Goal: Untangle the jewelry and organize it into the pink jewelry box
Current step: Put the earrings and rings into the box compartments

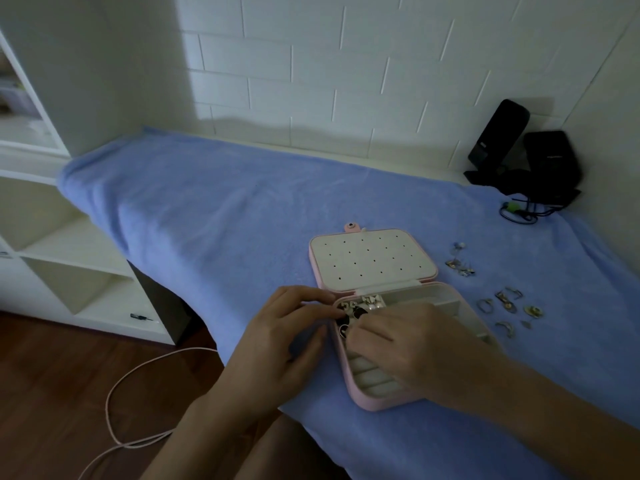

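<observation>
While left hand (280,341) touches pink jewelry box (363,400), right hand (405,344) curls inside

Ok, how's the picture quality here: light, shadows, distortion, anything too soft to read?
Head view: dim, bluish light; shadow on the brick wall at left; wide-angle distortion bows the blue towel; the loose jewelry beside the pink jewelry box is small and soft; detail at the left hand and right hand is unreadable.

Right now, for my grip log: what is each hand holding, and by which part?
Left hand and right hand touch black jewelry pieces in the pink jewelry box; the hold cannot be told.
</observation>
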`<state>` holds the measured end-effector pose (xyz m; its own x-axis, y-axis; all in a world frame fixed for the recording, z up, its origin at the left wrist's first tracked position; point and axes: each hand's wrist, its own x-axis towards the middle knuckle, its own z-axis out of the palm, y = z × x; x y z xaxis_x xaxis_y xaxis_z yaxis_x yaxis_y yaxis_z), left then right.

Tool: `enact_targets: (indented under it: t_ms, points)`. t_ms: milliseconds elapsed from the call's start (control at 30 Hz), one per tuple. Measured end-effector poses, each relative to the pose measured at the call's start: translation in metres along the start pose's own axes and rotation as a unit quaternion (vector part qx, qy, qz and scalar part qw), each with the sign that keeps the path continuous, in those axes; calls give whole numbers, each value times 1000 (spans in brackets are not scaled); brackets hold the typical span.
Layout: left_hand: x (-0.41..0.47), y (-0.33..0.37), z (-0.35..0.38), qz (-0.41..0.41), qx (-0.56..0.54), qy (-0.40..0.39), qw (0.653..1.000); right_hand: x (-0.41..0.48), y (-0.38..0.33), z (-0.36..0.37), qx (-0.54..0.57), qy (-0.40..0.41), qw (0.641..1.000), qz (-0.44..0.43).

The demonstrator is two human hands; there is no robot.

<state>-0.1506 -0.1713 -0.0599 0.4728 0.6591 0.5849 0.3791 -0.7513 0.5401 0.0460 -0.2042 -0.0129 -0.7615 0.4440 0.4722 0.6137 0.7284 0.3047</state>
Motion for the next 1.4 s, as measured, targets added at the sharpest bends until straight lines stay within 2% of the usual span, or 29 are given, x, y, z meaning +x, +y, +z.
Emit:
enact_targets:
  t_ms: [267, 433, 567, 733, 900, 1200, 1400]
  points:
    - [0, 3, -4, 39, 48, -19, 998, -2, 3, -3, 77, -25, 995, 57]
    - [0, 7, -4, 57, 62, -17, 996, -5, 10, -5, 134, -35, 978, 157]
    - [-1, 9, 0, 45, 44, -28, 998, -5, 13, -4, 189, -70, 960, 196]
    - [-3, 14, 2, -4, -25, 11, 1000, 0, 6, -3, 190, -42, 954, 228]
    - [1, 17, -3, -49, -36, 50, 997, 1, 2, -1, 168, -36, 960, 222]
    - [4, 10, 2, -24, 17, -20, 999, 1, 3, 3, 231, -58, 947, 216]
    - [1, 12, -1, 3, 40, -21, 999, 2, 6, -11, 197, -87, 956, 200]
